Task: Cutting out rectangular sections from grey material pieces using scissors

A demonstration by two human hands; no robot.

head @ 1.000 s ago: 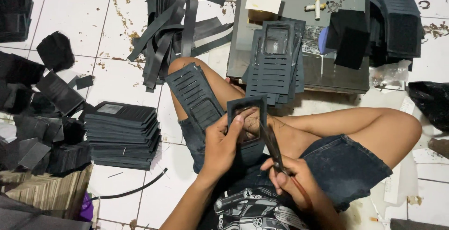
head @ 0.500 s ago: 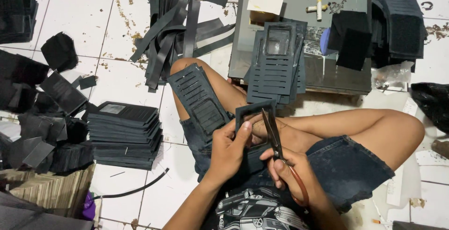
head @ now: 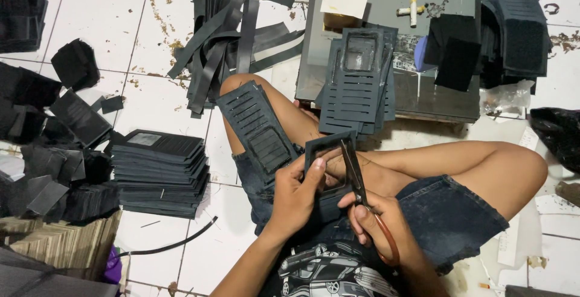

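Black cut-out piece [head: 329, 152] sits gripped in the left hand [head: 296, 191]. Right hand [head: 377, 224] grips scissors [head: 356, 173], trimming its right edge. Next snip needs steady hands.

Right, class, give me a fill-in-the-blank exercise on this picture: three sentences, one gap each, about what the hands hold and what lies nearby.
1. The right hand holds a pair of ____ with reddish-brown handles.
2. The left hand grips a black frame-shaped piece with a rectangular ____ cut in it.
3. A slotted black panel rests on the person's left ____, and a neat stack of black pieces sits on the white tiled floor.

Missing words: scissors; window; thigh
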